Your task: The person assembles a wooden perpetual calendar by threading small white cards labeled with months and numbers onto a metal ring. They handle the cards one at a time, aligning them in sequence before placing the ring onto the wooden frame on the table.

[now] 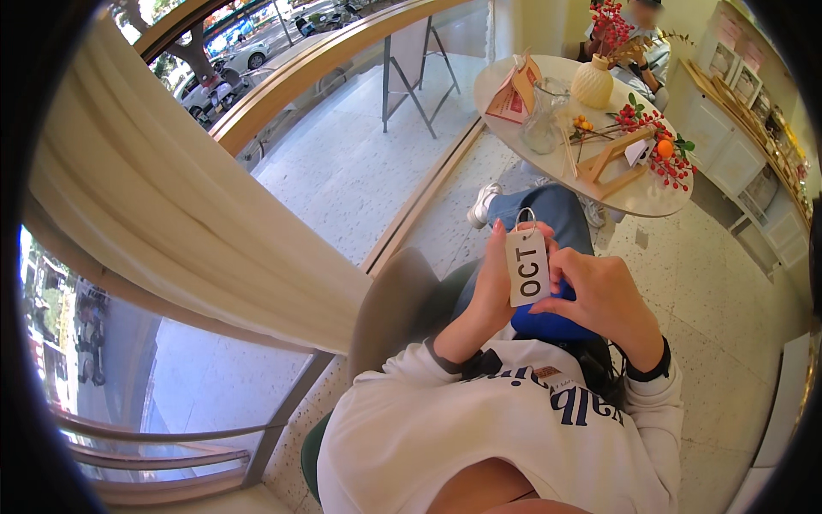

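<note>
Two bare hands meet around a small white card (524,276) above the wearer's lap, the left hand (490,287) and the right hand (604,295) both gripping it. The card, lettered in bold black and threaded on a metal ring (519,214) through a hole at its top, stands lengthwise, ring end toward the table. The left forearm slants inward from the white sweatshirt (479,420), its wrist nearly straight; the hand is closed along the card's left side, one fingertip raised beside the upper edge, while fingertips also show behind the top right corner. The right forearm rises from the other sleeve, past a dark band (651,364) at the wrist, and the hand bends sharply in toward the left. Its knuckles arch upward, the index finger is curled against the card's right edge and the thumb reaches along the lower corner in a pinch; the remaining fingers are mostly hidden. Below the hands lies something bright blue (550,325), and beyond them a leg in blue trousers (561,217) extends toward a round table (638,205) bearing a cream vase (592,84), a clear glass vessel (539,128) and red berries (676,177).
</note>
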